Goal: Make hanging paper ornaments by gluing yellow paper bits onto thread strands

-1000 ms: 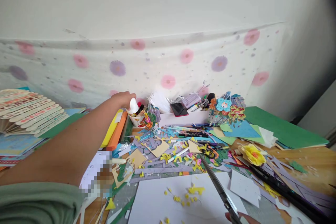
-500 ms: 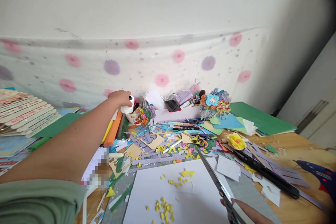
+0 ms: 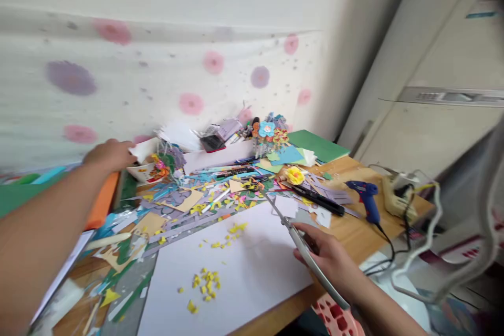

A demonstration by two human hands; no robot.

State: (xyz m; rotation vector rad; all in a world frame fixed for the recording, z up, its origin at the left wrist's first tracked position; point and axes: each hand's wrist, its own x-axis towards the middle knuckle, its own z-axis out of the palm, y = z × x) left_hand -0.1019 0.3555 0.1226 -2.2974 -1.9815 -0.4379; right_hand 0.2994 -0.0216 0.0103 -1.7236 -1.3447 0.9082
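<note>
Paper scraps (image 3: pixel 205 202) clutter between scissors (image 3: pixel 303 244) and cup (image 3: pixel 147 170)

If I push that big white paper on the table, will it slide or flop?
The big white paper lies flat on the table, so it would probably slide easily. It looks thin, so lifted by one edge it would likely flop. The loose yellow scraps on it would probably scatter.

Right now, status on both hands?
Left hand at white bottle over the cup. Right hand grips scissors. Paper scraps between.
</note>
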